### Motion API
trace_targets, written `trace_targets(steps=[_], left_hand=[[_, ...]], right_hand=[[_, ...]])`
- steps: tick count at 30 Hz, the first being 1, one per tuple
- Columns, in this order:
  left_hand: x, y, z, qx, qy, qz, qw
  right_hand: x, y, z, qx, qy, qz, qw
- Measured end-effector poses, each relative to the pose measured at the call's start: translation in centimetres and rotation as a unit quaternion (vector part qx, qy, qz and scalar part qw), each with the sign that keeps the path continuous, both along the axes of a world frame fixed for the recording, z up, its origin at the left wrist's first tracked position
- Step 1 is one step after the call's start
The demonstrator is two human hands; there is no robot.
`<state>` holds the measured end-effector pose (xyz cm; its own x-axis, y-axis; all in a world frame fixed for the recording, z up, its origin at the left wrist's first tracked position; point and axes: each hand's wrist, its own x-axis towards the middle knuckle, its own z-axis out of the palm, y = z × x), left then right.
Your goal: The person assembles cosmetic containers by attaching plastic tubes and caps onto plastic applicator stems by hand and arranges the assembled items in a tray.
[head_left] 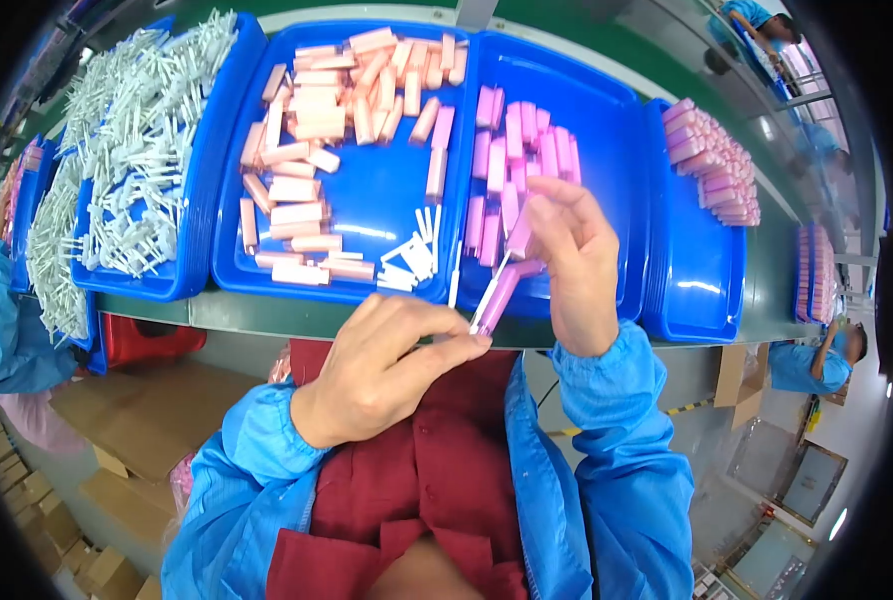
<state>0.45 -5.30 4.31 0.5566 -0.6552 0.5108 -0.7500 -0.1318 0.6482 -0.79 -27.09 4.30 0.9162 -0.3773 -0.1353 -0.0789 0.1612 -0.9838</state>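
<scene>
My left hand (382, 370) is closed, its thumb and forefinger pinching the lower end of a slim pink tube (500, 298) with a white strip along one side. Between the thumb and fingers of my right hand (574, 265) is a small pink rectangular piece (520, 238), like a cap, with a thin stem pointing down toward the tube. The two pieces come close together; whether they touch I cannot tell. Both hands are over the front edge of a blue tray (607, 90) with several pink rectangular pieces (547, 150) in it.
Left of it, another blue tray (367, 190) carries peach-coloured pieces (322, 115) and white sticks (412, 258). Pale wand-like parts (142, 150) fill trays further left. Stacked pink pieces (712, 160) sit in the right tray (702, 285). Co-workers in blue are at both sides.
</scene>
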Motion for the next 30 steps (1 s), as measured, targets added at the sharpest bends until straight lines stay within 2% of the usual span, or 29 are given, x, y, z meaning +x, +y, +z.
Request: trace_targets(steps=[13,16,19,22,25,28,30], left_hand=[[0.1,-0.5,-0.8,0.024,0.004,-0.008,1.0],[-0.1,-0.5,-0.8,0.024,0.013,-0.004,1.0],[-0.2,-0.4,-1.1,0.025,0.013,0.002,1.0],[-0.1,-0.3,-0.9,0.029,0.014,0.006,0.999],[-0.2,-0.4,-1.0,0.027,0.02,0.005,0.999],[-0.2,-0.6,-1.1,0.038,0.02,-0.002,0.999],[-0.2,-0.8,-1.1,0.043,0.02,-0.003,0.999]], right_hand=[[0.2,-0.7,-0.9,-0.124,-0.014,0.006,0.992],[-0.1,-0.2,-0.9,-0.144,0.003,0.038,0.989],[-0.3,-0.3,-0.8,-0.121,0.02,0.046,0.991],[0.0,-0.6,-0.4,-0.03,0.015,0.054,0.998],[-0.1,-1.1,0.2,-0.018,0.038,0.064,0.997],[-0.3,-0.8,-0.7,-0.021,0.052,0.06,0.997],[-0.6,-0.2,-1.7,-0.091,0.01,0.069,0.993]])
